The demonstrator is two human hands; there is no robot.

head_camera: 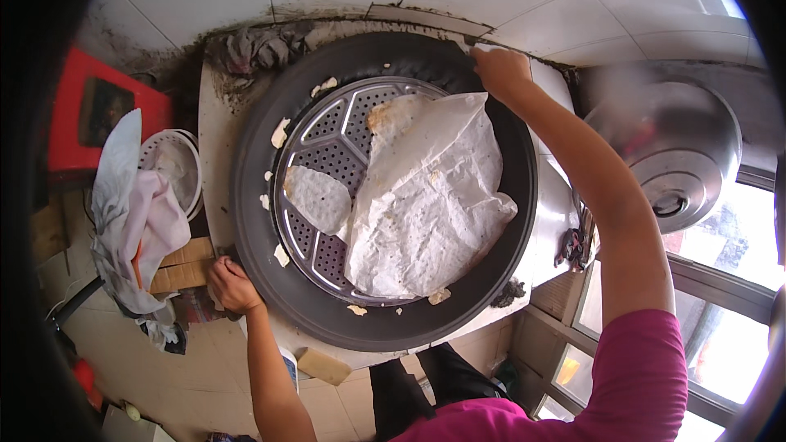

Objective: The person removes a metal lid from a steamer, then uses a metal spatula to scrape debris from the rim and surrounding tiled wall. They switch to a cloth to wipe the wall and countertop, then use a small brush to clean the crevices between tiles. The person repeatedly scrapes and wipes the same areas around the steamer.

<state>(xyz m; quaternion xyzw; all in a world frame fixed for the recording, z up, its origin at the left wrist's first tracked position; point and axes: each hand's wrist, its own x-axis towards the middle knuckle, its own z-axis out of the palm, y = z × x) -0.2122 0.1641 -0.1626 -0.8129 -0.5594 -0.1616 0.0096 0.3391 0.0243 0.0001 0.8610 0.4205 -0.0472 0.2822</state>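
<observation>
A wide black pan (258, 282) stands on a worktop, with a perforated metal steamer rack (325, 156) in it. Crumpled off-white liner paper (430, 209) covers the rack's right half. A smaller whitish flat piece (318, 199) lies at the rack's left, and pale scraps (280, 133) are scattered round the pan's inner wall. My right hand (500, 70), fingers curled, is at the pan's far right edge beside a pale object; its hold cannot be told. At the near left, my left hand (233, 285) is curled near the pan's outer edge; what its fingers hold is hidden.
A large steel lid or pot (681, 153) with vapour around it stands at the right, by a window. To the left are a red box-like object (104, 113), a white basket (195, 159) with cloths and cardboard. A grey rag (258, 49) lies against the tiled wall; a yellowish sponge (323, 366) is at the near edge.
</observation>
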